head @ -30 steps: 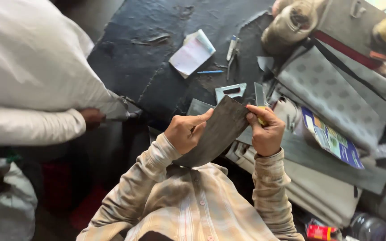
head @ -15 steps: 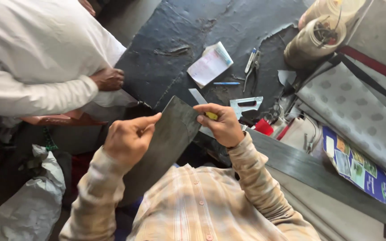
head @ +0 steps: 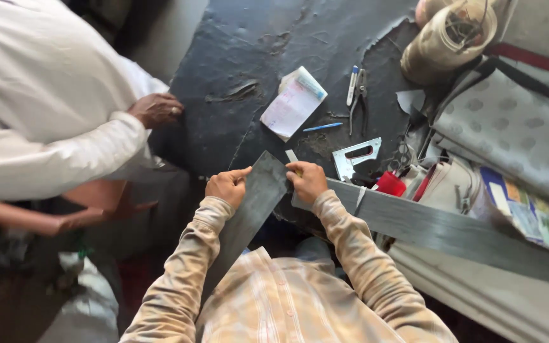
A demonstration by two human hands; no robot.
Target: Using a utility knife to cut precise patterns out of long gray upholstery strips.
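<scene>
Lowered since the earlier frame, the dark grey strip [head: 252, 203] now slants across the person's lap at the near edge of the black worktable [head: 268, 38]. The left hand [head: 227, 186] grips its left edge; the right hand [head: 307, 181] pinches its top corner (with a yellow-tipped tool). A metal square [head: 354, 157] lies just right, while a co-worker's hand [head: 155, 109] rests far left.
</scene>
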